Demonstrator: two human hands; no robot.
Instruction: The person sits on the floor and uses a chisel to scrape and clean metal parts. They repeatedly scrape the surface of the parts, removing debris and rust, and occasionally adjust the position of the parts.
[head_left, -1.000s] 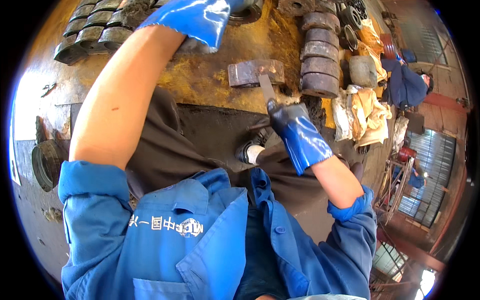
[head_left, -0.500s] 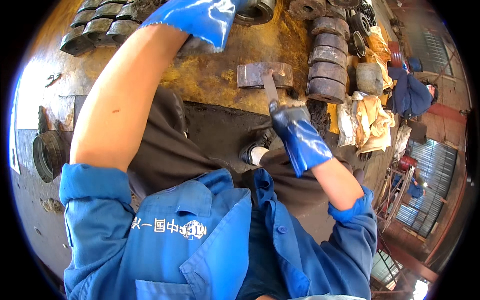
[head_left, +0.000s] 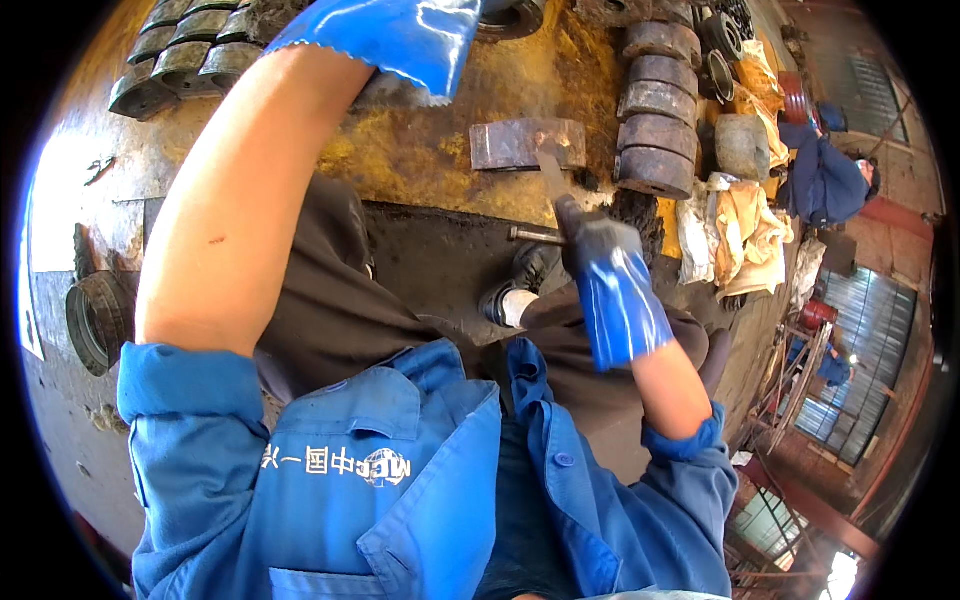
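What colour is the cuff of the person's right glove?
Glossy blue: the glove cuff shows best in the head view.

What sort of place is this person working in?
Probably an industrial workshop: dark cylindrical metal parts are lined up on a stained yellow work surface, and the blue-gloved right hand holds a flat-bladed tool.

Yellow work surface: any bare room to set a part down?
Two stained but bare patches on the yellow work surface: between the left glove and the lone ring, and beyond that ring, toward the round part at the top edge. Crowded: right, by the row of rings and tan cloth; upper left, by more rings.
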